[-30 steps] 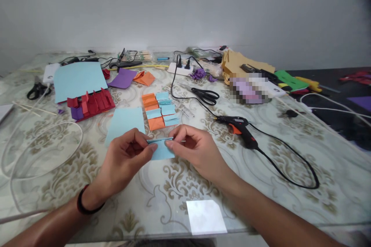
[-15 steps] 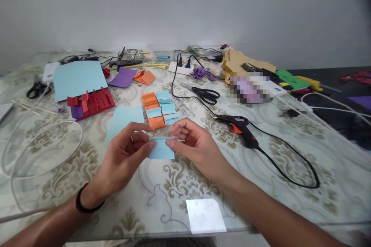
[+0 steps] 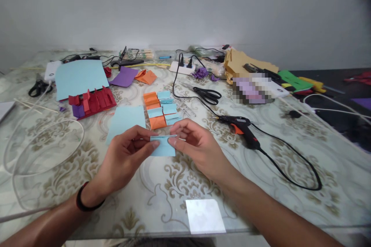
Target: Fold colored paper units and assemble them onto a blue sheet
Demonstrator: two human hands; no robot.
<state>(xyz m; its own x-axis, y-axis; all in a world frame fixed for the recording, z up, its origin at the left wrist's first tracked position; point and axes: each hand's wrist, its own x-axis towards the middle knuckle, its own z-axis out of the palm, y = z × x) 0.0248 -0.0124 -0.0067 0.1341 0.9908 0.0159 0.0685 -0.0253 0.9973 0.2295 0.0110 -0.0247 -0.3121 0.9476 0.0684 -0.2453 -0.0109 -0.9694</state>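
A small folded light-blue paper piece (image 3: 163, 146) is held just above the patterned table (image 3: 290, 154) in front of me. My left hand (image 3: 127, 154) pinches its left edge between thumb and fingers. My right hand (image 3: 194, 144) pinches its right edge the same way. Just beyond them lie a light-blue paper sheet (image 3: 126, 121) and a cluster of folded orange and blue pieces (image 3: 160, 110).
A black and orange glue gun (image 3: 240, 127) with a looping cable lies to the right, black scissors (image 3: 207, 94) behind it. Red folded pieces (image 3: 92, 102), a big blue sheet (image 3: 78, 77), a power strip (image 3: 182, 68) and brown paper (image 3: 246, 63) fill the back. A white wire loop (image 3: 43, 150) lies left.
Both hands kept their pinch on the blue piece and shifted it slightly; the fold along its top edge looks pressed flatter than a second ago.
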